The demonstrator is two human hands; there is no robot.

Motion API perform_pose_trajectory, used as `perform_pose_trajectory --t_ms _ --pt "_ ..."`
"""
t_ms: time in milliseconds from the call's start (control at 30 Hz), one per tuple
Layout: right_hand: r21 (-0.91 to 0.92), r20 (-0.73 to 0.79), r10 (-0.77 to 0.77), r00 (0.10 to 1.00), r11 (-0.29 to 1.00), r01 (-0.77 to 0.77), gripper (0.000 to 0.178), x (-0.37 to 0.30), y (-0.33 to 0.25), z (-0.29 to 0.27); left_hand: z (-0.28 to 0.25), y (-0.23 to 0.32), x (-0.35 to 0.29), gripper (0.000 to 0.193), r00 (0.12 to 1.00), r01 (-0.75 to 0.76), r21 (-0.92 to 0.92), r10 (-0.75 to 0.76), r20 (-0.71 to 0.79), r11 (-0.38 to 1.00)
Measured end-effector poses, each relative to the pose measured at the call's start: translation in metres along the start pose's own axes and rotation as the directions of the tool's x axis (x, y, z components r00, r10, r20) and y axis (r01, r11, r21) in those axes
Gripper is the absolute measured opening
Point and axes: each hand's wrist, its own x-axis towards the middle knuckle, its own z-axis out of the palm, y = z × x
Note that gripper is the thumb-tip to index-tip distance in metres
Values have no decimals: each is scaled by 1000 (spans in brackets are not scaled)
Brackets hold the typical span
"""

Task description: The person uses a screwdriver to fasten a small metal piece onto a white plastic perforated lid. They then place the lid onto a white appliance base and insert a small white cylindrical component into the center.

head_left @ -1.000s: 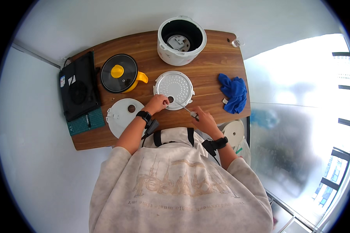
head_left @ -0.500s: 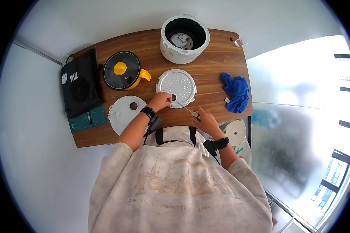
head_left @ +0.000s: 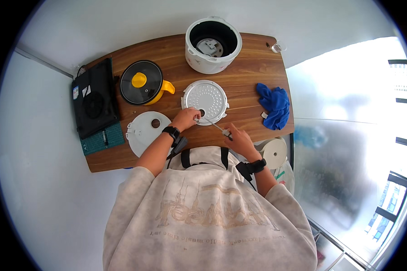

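A round white perforated plate [head_left: 206,97] with small tabs on its rim lies on the wooden table in front of me. My left hand [head_left: 186,119] pinches its near left edge, beside the plate's dark round hole. In my right hand [head_left: 240,142] is a screwdriver [head_left: 226,133] with a light handle. Its thin shaft slants up and left, and the tip reaches the plate's near edge close to my left fingertips. What exactly the tip touches is too small to tell. A smooth white lid [head_left: 142,134] with one round hole lies left of my left wrist.
A white cooker body [head_left: 209,67] with a dark inside stands at the back. Leftward are a yellow pot with a dark lid [head_left: 142,83], a black hotplate [head_left: 94,101] and a green cutting mat [head_left: 115,134]. A blue cloth [head_left: 274,106] lies at right, a clear glass [head_left: 277,48] behind it.
The view has shifted very slightly. Both hands, the screwdriver and the plate hold nearly the same places.
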Motion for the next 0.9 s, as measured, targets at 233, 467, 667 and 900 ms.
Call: perform_pose_trajectory --t_ms 233,467,667,900 --pt "11 9 -35 999 999 35 32 1 -2 3 -2 9 -6 17 1000 21 64 -20 -17 998" --pt "22 0 -37 999 999 37 32 2 -2 2 -4 15 -6 13 997 73 84 -74 16 994" --pt "1 0 -32 999 999 32 33 1 1 2 -5 19 -7 16 993 109 149 -115 30 983" --pt "10 6 -29 1000 1000 29 34 3 1 3 -4 15 -6 19 994 95 152 -101 35 984"
